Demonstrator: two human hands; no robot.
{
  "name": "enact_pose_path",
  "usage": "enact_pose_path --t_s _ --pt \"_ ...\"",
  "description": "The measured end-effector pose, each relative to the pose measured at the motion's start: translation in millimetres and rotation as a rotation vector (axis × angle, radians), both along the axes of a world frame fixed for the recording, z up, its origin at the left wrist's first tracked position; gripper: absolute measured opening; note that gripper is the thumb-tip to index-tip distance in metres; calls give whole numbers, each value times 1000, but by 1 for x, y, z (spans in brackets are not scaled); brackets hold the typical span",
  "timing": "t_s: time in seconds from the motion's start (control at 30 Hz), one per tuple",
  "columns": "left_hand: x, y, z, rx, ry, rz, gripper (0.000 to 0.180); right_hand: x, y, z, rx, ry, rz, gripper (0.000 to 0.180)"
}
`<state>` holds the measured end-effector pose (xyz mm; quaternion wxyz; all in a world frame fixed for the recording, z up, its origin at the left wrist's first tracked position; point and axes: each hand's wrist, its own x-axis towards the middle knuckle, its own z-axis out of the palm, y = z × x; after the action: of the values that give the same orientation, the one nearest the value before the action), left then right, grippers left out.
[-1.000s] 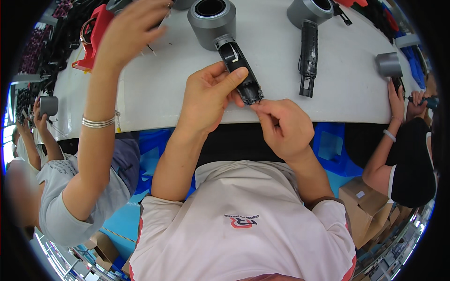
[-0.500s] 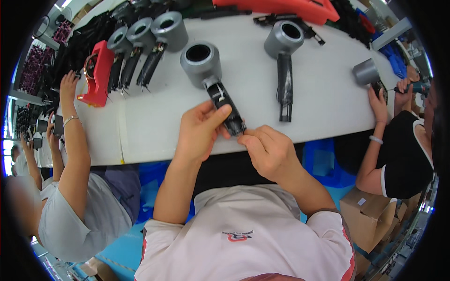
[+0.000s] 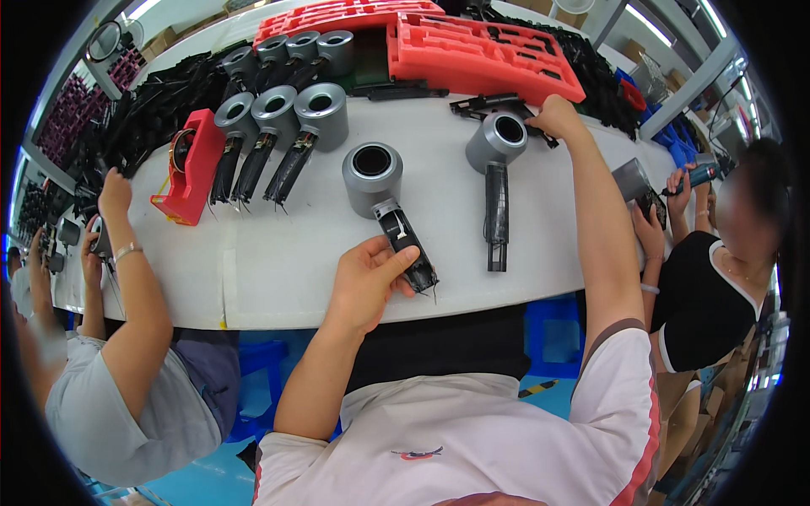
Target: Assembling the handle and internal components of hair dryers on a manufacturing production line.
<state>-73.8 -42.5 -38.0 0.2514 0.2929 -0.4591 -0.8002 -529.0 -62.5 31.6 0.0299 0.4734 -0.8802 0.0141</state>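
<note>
My left hand [image 3: 368, 282] is closed around the black handle [image 3: 406, 243] of a hair dryer with a silver, drum-shaped head [image 3: 372, 179]. The handle's inner parts and a white wire show, and thin wire ends stick out at its lower tip. My right arm stretches far forward, and my right hand [image 3: 558, 118] pinches at a black plastic piece [image 3: 540, 133] in a small pile. Its fingertips are partly hidden. Just below that pile lies a second hair dryer [image 3: 496, 143], its black handle toward me.
Several more hair dryers [image 3: 319, 105] stand at the left beside a red tape dispenser [image 3: 192, 164]. Red trays [image 3: 481, 55] and heaps of black parts line the back of the white table [image 3: 287, 270]. Co-workers sit left and right; the right one holds a power driver [image 3: 702, 174].
My right hand has left the handle's lower tip and reached forward and right to the black pieces. My left hand still holds the hair dryer. The view has tilted up.
</note>
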Motion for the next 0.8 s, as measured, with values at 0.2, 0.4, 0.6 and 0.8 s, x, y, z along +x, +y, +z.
enact_pose_path --t_s 0.2,0.4,0.6,0.8 --pt "3 1 0 11 -8 18 31 25 10 17 -146 135 -65 32" --pt "1 4 1 -15 -19 5 29 4 50 6 -255 16 -84 28" --pt "4 6 -1 9 14 23 30 59 100 13 -678 -439 -292 50" --pt "1 5 6 -13 20 31 37 198 148 29 -941 -930 -22 48"
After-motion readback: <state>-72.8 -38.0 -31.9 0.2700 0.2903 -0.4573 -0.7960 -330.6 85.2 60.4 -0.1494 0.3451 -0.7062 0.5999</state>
